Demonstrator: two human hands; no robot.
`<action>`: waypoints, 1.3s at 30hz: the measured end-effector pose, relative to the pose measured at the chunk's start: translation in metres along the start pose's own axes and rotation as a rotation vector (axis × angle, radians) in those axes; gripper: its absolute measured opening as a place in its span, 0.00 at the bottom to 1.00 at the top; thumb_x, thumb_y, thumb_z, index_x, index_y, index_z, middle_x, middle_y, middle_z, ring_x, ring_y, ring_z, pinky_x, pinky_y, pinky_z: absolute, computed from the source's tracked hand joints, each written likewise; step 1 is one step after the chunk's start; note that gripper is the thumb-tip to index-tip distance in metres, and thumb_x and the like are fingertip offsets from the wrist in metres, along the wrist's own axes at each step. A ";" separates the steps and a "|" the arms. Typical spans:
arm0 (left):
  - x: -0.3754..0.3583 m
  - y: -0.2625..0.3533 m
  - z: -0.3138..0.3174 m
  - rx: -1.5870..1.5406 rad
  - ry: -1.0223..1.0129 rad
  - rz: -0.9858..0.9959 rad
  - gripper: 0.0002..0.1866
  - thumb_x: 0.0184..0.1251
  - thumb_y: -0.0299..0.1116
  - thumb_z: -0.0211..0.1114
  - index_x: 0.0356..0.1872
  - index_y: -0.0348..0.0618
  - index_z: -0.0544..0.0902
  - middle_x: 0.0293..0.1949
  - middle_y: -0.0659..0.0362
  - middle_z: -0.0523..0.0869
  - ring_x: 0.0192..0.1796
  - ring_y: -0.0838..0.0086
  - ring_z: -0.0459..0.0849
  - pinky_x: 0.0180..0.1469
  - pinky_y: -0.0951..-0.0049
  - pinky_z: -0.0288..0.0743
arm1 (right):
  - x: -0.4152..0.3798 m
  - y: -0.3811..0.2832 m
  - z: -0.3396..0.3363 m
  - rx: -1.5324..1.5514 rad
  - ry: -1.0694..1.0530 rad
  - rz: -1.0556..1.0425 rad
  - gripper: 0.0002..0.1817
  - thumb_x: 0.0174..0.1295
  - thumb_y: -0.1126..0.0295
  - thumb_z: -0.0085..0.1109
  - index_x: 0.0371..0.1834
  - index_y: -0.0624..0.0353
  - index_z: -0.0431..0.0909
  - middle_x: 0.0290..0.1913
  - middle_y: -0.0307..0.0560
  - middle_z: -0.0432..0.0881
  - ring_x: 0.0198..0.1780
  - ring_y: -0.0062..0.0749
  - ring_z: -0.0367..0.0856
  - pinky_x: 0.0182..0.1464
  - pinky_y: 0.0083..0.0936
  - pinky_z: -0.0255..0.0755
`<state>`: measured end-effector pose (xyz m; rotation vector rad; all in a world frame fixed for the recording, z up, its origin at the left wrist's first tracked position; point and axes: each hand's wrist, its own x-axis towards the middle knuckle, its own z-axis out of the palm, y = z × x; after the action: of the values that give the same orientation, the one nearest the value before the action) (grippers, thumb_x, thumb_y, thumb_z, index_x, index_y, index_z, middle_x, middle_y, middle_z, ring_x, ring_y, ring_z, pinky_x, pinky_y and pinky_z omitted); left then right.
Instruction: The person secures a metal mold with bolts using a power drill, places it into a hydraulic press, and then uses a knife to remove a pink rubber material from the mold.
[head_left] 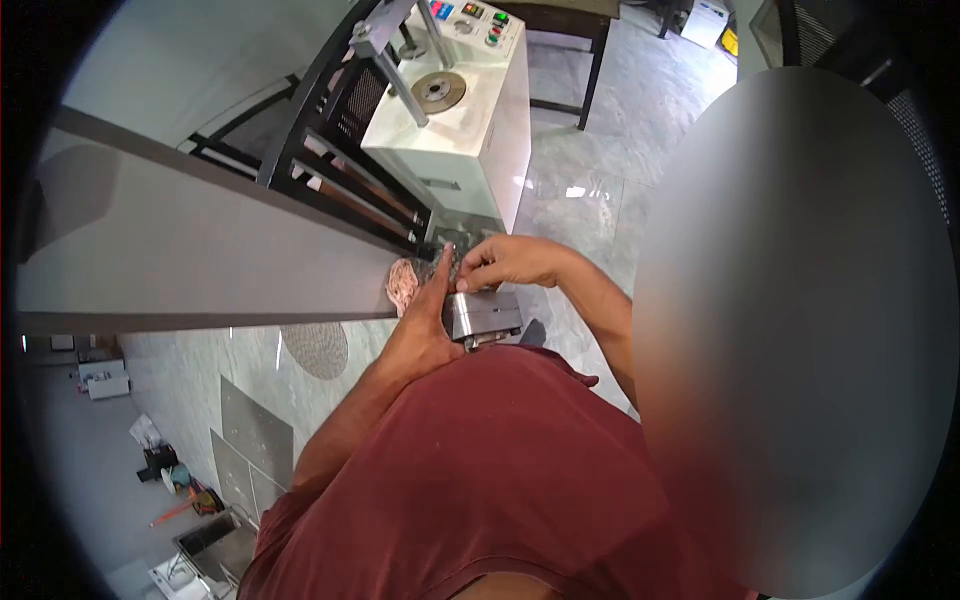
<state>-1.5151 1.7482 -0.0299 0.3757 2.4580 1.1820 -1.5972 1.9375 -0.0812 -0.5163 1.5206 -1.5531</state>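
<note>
In the head view, a grey metal block (490, 313) with flat, squared sides sits close in front of the dark red shirt. My left hand (428, 325) is wrapped against its left side, one finger stretched up past its edge. At the block's far left corner, my right hand (492, 264) has thumb and fingertips drawn together in a pinch; whatever lies between them is too small to make out. A smaller metal part (484, 341) shows under the block's near edge. Just left of my left hand lies a crumpled pinkish cloth-like bundle (402, 283).
A white machine (450, 160) with metal posts, a round plate (438, 92) and a button panel (470, 20) stands ahead. Black metal bars (350, 190) and a long grey surface (200, 250) run along the left. A blurred oval hides much of the right side.
</note>
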 end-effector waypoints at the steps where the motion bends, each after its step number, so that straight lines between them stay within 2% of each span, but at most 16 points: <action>1: 0.000 -0.004 0.002 -0.119 -0.005 0.011 0.72 0.31 0.40 0.84 0.76 0.36 0.41 0.63 0.42 0.67 0.70 0.51 0.63 0.72 0.61 0.55 | 0.002 0.006 0.000 0.053 -0.004 -0.008 0.13 0.59 0.58 0.68 0.33 0.58 0.82 0.29 0.33 0.77 0.33 0.19 0.71 0.37 0.20 0.65; 2: 0.000 -0.008 0.004 -0.238 -0.009 0.022 0.71 0.32 0.39 0.84 0.76 0.37 0.41 0.64 0.42 0.66 0.70 0.51 0.62 0.72 0.61 0.55 | 0.004 0.012 -0.001 0.065 -0.021 0.005 0.13 0.59 0.58 0.68 0.33 0.58 0.82 0.29 0.33 0.77 0.33 0.19 0.71 0.37 0.20 0.65; 3: -0.003 0.004 -0.001 0.037 0.010 0.039 0.70 0.34 0.35 0.84 0.77 0.40 0.41 0.66 0.42 0.65 0.71 0.53 0.62 0.72 0.62 0.55 | 0.003 0.010 0.000 0.092 -0.003 -0.005 0.13 0.59 0.59 0.69 0.34 0.58 0.82 0.29 0.32 0.78 0.33 0.19 0.71 0.37 0.20 0.65; 4: -0.004 0.004 -0.002 0.027 0.008 0.016 0.70 0.34 0.35 0.84 0.77 0.40 0.41 0.66 0.42 0.65 0.71 0.53 0.62 0.72 0.62 0.55 | 0.002 0.008 0.001 0.122 0.015 -0.014 0.13 0.58 0.60 0.69 0.35 0.58 0.82 0.29 0.32 0.78 0.33 0.19 0.71 0.37 0.19 0.64; 6: -0.003 0.000 -0.003 0.150 0.048 0.162 0.69 0.36 0.32 0.81 0.77 0.39 0.39 0.62 0.41 0.72 0.65 0.50 0.71 0.68 0.59 0.64 | 0.002 0.004 -0.001 0.128 -0.014 0.026 0.13 0.57 0.61 0.70 0.36 0.58 0.82 0.30 0.32 0.79 0.34 0.19 0.72 0.38 0.18 0.64; 8: -0.004 -0.003 -0.001 -0.049 0.004 0.050 0.68 0.36 0.28 0.79 0.77 0.44 0.38 0.62 0.41 0.72 0.66 0.50 0.71 0.68 0.59 0.64 | -0.002 -0.003 -0.001 0.117 0.004 0.085 0.11 0.60 0.64 0.67 0.39 0.59 0.81 0.36 0.33 0.80 0.41 0.17 0.73 0.47 0.18 0.66; 11: -0.004 -0.001 -0.003 -0.068 -0.017 -0.038 0.66 0.36 0.21 0.71 0.78 0.51 0.37 0.62 0.41 0.72 0.66 0.50 0.70 0.69 0.58 0.64 | -0.006 -0.007 0.003 0.018 0.093 0.033 0.11 0.58 0.65 0.68 0.38 0.62 0.85 0.34 0.36 0.82 0.39 0.21 0.77 0.45 0.21 0.69; 14: -0.005 0.001 -0.004 -0.059 -0.013 -0.034 0.65 0.36 0.21 0.71 0.78 0.51 0.37 0.62 0.41 0.72 0.66 0.50 0.70 0.69 0.58 0.65 | -0.008 -0.014 0.007 -0.107 0.148 -0.041 0.12 0.58 0.65 0.68 0.37 0.64 0.86 0.34 0.39 0.82 0.37 0.23 0.79 0.44 0.22 0.71; 18: -0.002 -0.007 -0.004 -0.071 -0.006 -0.014 0.66 0.36 0.22 0.72 0.78 0.50 0.37 0.62 0.40 0.72 0.66 0.49 0.70 0.68 0.58 0.65 | -0.005 -0.015 0.002 -0.236 0.130 -0.112 0.13 0.58 0.64 0.68 0.39 0.64 0.86 0.34 0.42 0.83 0.38 0.24 0.79 0.46 0.23 0.71; 20: -0.002 -0.003 -0.006 -0.024 -0.042 -0.105 0.69 0.40 0.32 0.83 0.77 0.44 0.37 0.66 0.44 0.70 0.69 0.60 0.71 0.69 0.65 0.65 | -0.001 -0.009 -0.003 -0.242 0.127 -0.121 0.12 0.59 0.65 0.68 0.39 0.64 0.86 0.36 0.42 0.84 0.40 0.24 0.79 0.48 0.23 0.71; 25: 0.004 0.000 -0.010 -0.197 -0.063 -0.120 0.74 0.31 0.33 0.85 0.77 0.40 0.35 0.73 0.40 0.58 0.76 0.57 0.56 0.75 0.64 0.51 | 0.009 -0.003 -0.006 -0.156 0.077 -0.062 0.14 0.59 0.62 0.68 0.38 0.62 0.86 0.36 0.40 0.85 0.41 0.23 0.78 0.47 0.24 0.71; 26: 0.004 0.002 -0.012 -0.191 -0.057 -0.110 0.74 0.31 0.33 0.85 0.77 0.40 0.35 0.73 0.40 0.58 0.76 0.57 0.56 0.75 0.64 0.51 | 0.007 -0.008 -0.004 -0.179 0.091 -0.016 0.14 0.59 0.61 0.69 0.38 0.62 0.86 0.35 0.40 0.85 0.40 0.23 0.79 0.46 0.24 0.71; 28: 0.003 0.005 -0.015 -0.036 -0.015 -0.036 0.70 0.35 0.33 0.82 0.76 0.38 0.38 0.65 0.39 0.69 0.68 0.52 0.70 0.70 0.60 0.63 | 0.002 -0.021 0.002 -0.273 0.126 -0.085 0.15 0.58 0.57 0.68 0.37 0.59 0.87 0.31 0.41 0.85 0.36 0.26 0.78 0.44 0.27 0.70; 30: 0.005 0.000 -0.016 0.019 -0.002 0.025 0.69 0.36 0.34 0.82 0.76 0.37 0.38 0.67 0.39 0.67 0.69 0.52 0.68 0.70 0.60 0.62 | 0.002 -0.023 0.003 -0.358 0.162 -0.228 0.16 0.58 0.57 0.67 0.37 0.59 0.87 0.32 0.43 0.84 0.35 0.28 0.79 0.43 0.28 0.71; 35: 0.004 -0.002 -0.017 0.026 -0.019 0.010 0.69 0.36 0.35 0.81 0.76 0.35 0.39 0.70 0.38 0.62 0.72 0.51 0.63 0.72 0.60 0.59 | 0.010 -0.005 0.004 -0.243 0.135 -0.195 0.19 0.59 0.55 0.67 0.40 0.62 0.86 0.35 0.46 0.85 0.37 0.30 0.80 0.44 0.27 0.71; 39: 0.005 -0.002 -0.020 0.057 -0.023 -0.032 0.69 0.35 0.36 0.82 0.76 0.36 0.39 0.71 0.37 0.60 0.74 0.50 0.61 0.73 0.59 0.58 | 0.010 -0.006 0.002 -0.265 0.148 -0.133 0.20 0.59 0.53 0.68 0.40 0.62 0.86 0.32 0.42 0.84 0.36 0.24 0.78 0.42 0.25 0.70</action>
<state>-1.5288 1.7354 -0.0215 0.3626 2.4723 1.0911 -1.6025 1.9270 -0.0780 -0.6768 1.8524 -1.5250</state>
